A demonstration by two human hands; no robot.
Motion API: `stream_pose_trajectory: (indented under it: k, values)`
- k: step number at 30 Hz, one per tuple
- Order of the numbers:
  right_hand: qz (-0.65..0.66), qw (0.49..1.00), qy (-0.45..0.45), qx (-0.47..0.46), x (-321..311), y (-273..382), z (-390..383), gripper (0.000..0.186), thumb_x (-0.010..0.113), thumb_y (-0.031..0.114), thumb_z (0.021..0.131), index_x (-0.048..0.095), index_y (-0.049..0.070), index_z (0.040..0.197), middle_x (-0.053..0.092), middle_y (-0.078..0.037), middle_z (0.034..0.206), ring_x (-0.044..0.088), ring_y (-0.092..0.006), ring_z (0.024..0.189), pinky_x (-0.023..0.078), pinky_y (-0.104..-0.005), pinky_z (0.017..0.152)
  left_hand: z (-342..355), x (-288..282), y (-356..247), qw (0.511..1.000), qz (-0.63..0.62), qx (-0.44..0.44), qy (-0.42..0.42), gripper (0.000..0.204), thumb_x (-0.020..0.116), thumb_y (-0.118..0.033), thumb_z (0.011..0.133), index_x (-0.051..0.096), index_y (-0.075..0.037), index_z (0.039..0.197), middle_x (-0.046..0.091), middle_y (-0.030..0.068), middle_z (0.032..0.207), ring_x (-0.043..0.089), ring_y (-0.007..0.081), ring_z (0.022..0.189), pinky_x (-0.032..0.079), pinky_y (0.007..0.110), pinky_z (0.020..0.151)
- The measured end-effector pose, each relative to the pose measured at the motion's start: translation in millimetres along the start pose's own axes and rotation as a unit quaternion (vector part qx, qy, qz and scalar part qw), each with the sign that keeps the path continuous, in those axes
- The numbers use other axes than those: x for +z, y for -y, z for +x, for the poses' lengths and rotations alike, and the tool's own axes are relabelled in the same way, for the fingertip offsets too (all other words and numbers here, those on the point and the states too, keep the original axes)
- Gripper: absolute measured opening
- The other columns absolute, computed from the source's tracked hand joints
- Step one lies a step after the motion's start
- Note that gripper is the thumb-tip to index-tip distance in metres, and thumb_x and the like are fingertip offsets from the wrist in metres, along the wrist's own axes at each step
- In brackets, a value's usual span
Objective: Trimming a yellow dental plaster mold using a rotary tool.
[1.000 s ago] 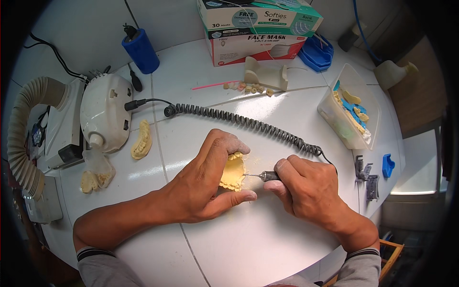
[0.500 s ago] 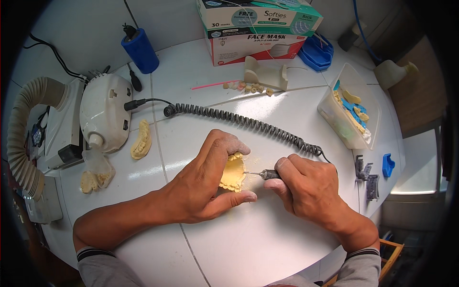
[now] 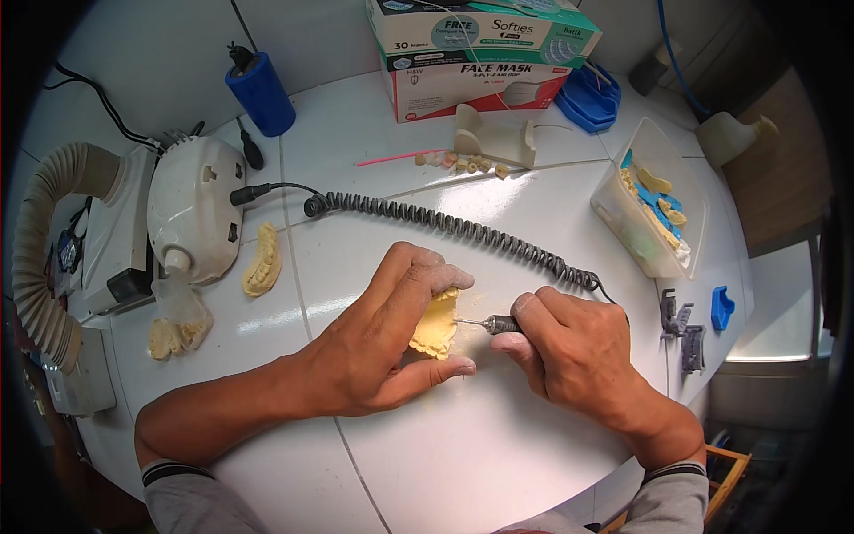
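A white tiled table is filling much of the view, with a white control box standing at its left and a black coiled cord crossing it. Near the middle, the left hand and the right hand are gripping, respectively, a yellow dental cast and a dark rotary handpiece, whose thin bit is pointing at the cast's right edge.

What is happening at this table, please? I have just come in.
A person's left hand holds a yellow cast above the table. The right hand grips a dark rotary handpiece, its thin metal bit at the cast's right edge; whether they touch is hard to tell. A coiled black cable leads to a white box on the left.
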State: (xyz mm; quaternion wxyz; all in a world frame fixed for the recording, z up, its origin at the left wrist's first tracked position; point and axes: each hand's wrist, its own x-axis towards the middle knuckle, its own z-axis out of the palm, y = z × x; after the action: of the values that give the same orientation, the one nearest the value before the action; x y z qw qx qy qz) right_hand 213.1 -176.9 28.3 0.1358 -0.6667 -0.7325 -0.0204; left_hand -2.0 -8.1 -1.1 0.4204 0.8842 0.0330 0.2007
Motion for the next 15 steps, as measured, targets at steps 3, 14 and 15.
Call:
stream_pose_trajectory:
  k: [3, 14, 15]
  values:
    - [-0.008, 1.0, 0.005, 0.001, 0.5, 0.4, 0.5, 0.039, 0.076, 0.044, 0.104, 0.061, 0.01, 0.091, 0.056, -0.002, 0.073, 0.065, -0.0196, 0.058, 0.046, -0.0374, 0.046, 0.7, -0.7, 0.2, 1.0, 0.005, 0.008, -0.001, 0.077, 0.095, -0.026, 0.09, 0.054, 0.004, 0.148, 0.055, 0.023, 0.13, 0.057, 0.0348, 0.12, 0.05, 0.042, 0.103]
    - [-0.009, 1.0, 0.008, -0.008, -0.6, 0.9, 0.0, 0.039, 0.076, 0.044, 0.104, 0.062, 0.01, 0.092, 0.056, -0.002, 0.074, 0.065, -0.0183, 0.059, 0.045, -0.0365, 0.046, -0.2, 0.1, 1.4, 1.0, 0.004, 0.009, -0.006, 0.077, 0.095, -0.026, 0.089, 0.055, 0.004, 0.148, 0.056, 0.0219, 0.129, 0.058, 0.0344, 0.118, 0.05, 0.041, 0.102]
    - [-0.006, 1.0, 0.012, -0.01, -1.2, 0.5, 0.1, 0.039, 0.076, 0.045, 0.104, 0.062, 0.01, 0.092, 0.056, -0.002, 0.074, 0.065, -0.0183, 0.059, 0.045, -0.0365, 0.046, -0.3, 0.2, 1.7, 1.0, 0.007, 0.012, -0.01, 0.077, 0.095, -0.026, 0.089, 0.055, 0.004, 0.148, 0.056, 0.0218, 0.128, 0.058, 0.0342, 0.118, 0.05, 0.041, 0.102]
